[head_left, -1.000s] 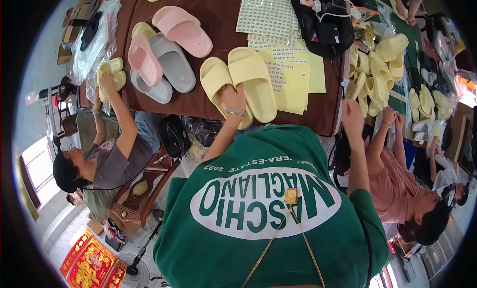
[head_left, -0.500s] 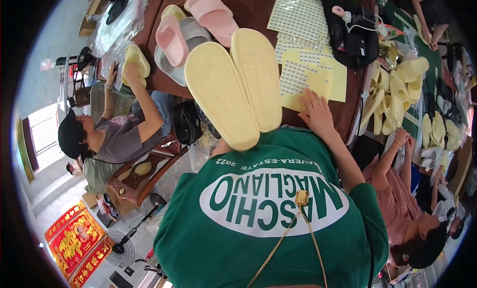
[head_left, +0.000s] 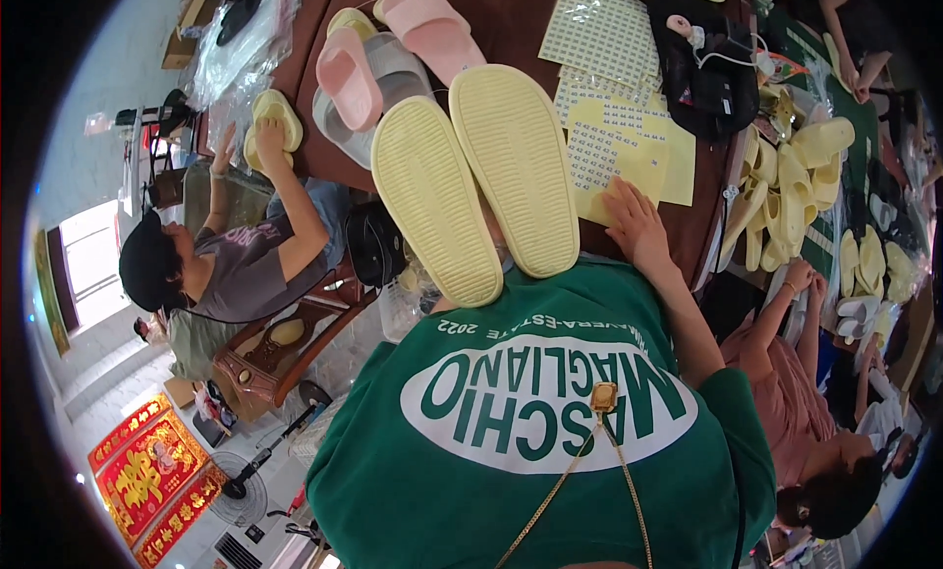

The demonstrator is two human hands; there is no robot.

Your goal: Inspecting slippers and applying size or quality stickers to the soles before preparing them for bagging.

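Note:
A pair of pale yellow slide slippers [head_left: 516,171] is held up before me, ribbed soles facing me and toes away. Most of my left hand [head_left: 496,237] is hidden behind them; a little skin shows between the two soles. It holds the pair from behind, fingers out of sight. My right hand [head_left: 637,225] rests at the near edge of a yellow sheet of printed size stickers [head_left: 614,147], fingers stretched out over it and nothing seen in them. Some stickers are gone from that sheet.
Pink slippers [head_left: 429,24] and grey slippers [head_left: 398,68] lie on the brown-covered table [head_left: 678,240]. More sticker sheets [head_left: 601,39] and a black bag [head_left: 702,78] are beyond my right hand. Co-workers sit at left and right; yellow slippers [head_left: 796,186] are heaped at right.
The slippers have tilted, shifted slightly right and spread a little apart; their sole ribs show more clearly. My right hand stays at the sheet's edge, its fingers drawn closer together.

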